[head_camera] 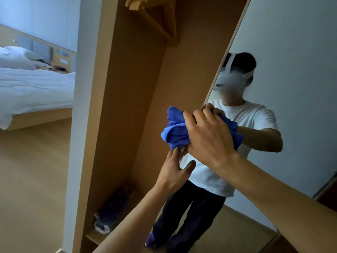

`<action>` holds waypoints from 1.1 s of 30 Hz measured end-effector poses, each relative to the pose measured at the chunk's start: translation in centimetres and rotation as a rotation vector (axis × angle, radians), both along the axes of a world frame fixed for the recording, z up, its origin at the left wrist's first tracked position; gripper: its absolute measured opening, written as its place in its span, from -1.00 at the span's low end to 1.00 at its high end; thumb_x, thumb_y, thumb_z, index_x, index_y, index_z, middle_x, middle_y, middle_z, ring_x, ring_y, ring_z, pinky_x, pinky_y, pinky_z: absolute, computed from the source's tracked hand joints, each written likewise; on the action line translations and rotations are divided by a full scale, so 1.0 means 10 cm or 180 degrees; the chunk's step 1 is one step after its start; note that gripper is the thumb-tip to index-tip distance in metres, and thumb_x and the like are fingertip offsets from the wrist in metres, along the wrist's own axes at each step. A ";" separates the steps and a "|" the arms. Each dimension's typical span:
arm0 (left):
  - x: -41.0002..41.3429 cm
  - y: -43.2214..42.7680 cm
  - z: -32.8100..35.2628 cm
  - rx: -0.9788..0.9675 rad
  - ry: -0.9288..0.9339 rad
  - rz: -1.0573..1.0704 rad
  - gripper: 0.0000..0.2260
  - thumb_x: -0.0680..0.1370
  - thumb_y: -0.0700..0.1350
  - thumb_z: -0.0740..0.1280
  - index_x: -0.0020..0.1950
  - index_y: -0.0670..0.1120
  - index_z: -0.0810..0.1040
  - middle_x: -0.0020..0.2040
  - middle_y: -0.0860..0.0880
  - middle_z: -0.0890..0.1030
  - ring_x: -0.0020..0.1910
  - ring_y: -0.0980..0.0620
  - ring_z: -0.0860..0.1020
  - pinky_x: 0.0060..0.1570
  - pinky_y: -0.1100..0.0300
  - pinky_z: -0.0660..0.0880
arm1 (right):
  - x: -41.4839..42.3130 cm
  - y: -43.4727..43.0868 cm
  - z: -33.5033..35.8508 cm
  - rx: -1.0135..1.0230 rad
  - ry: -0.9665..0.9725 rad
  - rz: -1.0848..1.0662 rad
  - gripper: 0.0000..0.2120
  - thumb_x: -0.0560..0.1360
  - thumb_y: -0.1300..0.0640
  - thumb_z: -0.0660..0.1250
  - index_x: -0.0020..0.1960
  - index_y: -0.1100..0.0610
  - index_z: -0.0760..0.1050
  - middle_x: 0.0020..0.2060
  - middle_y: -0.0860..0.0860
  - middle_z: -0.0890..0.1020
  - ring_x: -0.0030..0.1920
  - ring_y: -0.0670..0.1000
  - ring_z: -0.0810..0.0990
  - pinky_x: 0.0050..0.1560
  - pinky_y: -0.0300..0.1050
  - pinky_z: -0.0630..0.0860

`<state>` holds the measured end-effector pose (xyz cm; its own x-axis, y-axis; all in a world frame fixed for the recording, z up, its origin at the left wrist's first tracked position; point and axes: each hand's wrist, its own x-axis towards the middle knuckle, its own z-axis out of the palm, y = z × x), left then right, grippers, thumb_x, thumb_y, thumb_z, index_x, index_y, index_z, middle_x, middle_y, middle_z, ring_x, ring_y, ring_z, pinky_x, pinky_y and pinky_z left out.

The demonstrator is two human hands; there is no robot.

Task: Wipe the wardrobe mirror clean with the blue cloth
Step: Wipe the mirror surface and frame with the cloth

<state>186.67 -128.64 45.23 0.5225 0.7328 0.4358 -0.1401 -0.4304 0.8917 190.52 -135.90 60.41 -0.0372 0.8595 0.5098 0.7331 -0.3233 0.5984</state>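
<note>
Two-handed work at tall wood-edged wardrobe mirror (pixel 291 88): right hand (pixel 206 136) clamps crumpled blue cloth (pixel 175 132) at left edge; left hand (pixel 175 170), fingers straight, rests just below. Best: flatten cloth, overlap strokes.

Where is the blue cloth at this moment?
In the head view the blue cloth is near the centre, bunched in the right hand at the left edge of the wardrobe mirror, just above the fingertips of the left hand.

White T-shirt (pixel 251 114), dark trousers (pixel 197 214), pale headset (pixel 225 79).
</note>
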 end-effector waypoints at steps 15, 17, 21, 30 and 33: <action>-0.19 0.10 -0.59 -0.0310 0.0468 -0.0513 -0.51 0.56 -0.01 0.36 0.44 0.31 0.31 0.30 0.23 0.54 0.25 0.22 0.50 0.17 0.22 0.43 | -0.13 0.02 -0.44 0.0040 0.0072 -0.0350 -0.52 0.37 0.16 0.35 0.28 0.17 0.43 -0.03 0.08 0.55 -0.01 0.12 0.52 -0.09 -0.03 0.46; -0.19 0.11 -0.66 -0.0423 0.0552 -0.0488 -0.63 0.57 0.01 0.37 0.37 0.20 0.45 0.21 0.17 0.61 0.17 0.19 0.56 0.19 0.14 0.49 | -0.14 0.01 -0.67 -0.0073 0.0193 -0.0368 -0.52 0.37 0.18 0.35 0.29 0.18 0.43 -0.03 0.07 0.54 -0.02 0.10 0.52 -0.11 -0.05 0.47; -0.20 0.04 -0.80 -0.0410 0.0443 -0.0499 -0.85 0.54 -0.05 0.38 -0.15 0.21 0.52 -0.22 0.25 0.61 -0.22 0.33 0.53 -0.21 0.41 0.41 | -0.17 0.03 -1.03 -0.0297 0.0417 -0.0423 -0.54 0.42 0.18 0.29 0.31 0.20 0.43 -0.02 0.07 0.55 -0.04 0.08 0.53 -0.11 -0.08 0.52; -0.24 0.07 -0.94 -0.0524 0.0486 -0.0705 -0.93 0.48 -0.01 0.32 -0.06 0.14 0.54 -0.13 0.20 0.55 -0.09 0.08 0.51 -0.19 0.35 0.34 | -0.24 0.04 -1.17 -0.0332 0.0665 -0.0615 -0.47 0.30 0.17 0.48 0.25 0.19 0.51 -0.05 0.07 0.57 -0.10 0.07 0.58 -0.32 -0.14 0.44; -0.25 0.13 -1.02 -0.0492 0.0747 -0.0674 -0.50 0.55 0.03 0.37 0.47 0.13 0.36 0.28 0.12 0.47 0.25 0.14 0.44 0.19 0.21 0.37 | -0.22 0.05 -0.95 -0.0135 0.0514 -0.0561 -0.41 0.29 0.14 0.52 0.29 0.19 0.49 -0.01 0.10 0.57 -0.05 0.12 0.58 -0.32 -0.12 0.34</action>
